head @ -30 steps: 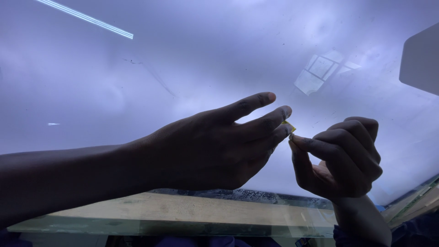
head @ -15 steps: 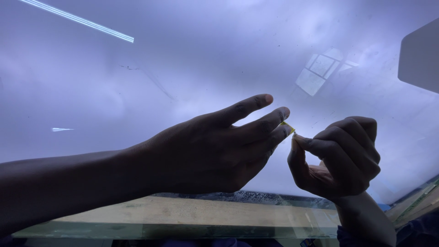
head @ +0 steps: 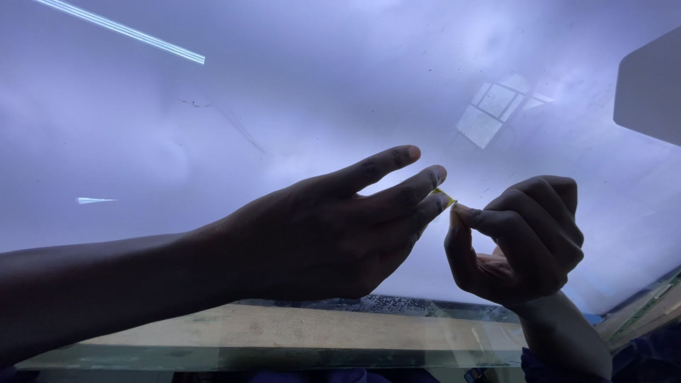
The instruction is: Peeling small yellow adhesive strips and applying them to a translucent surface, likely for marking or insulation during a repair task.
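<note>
Both hands are raised in front of a large pale glass pane, seemingly a windscreen seen from inside. My left hand reaches in from the left with fingers stretched out. Its fingertips meet my right hand, which is curled with thumb and forefinger pinched. Between the fingertips sits a tiny yellow piece, held by both hands. What the piece is cannot be made out.
A short crack mark shows on the glass at upper left. A grey rounded shape juts in at the right edge. Below the glass runs a dark lower border and a tan ledge.
Both hands have stayed together on the yellow piece and drifted very slightly; the view has shifted a little. Nothing was let go.
</note>
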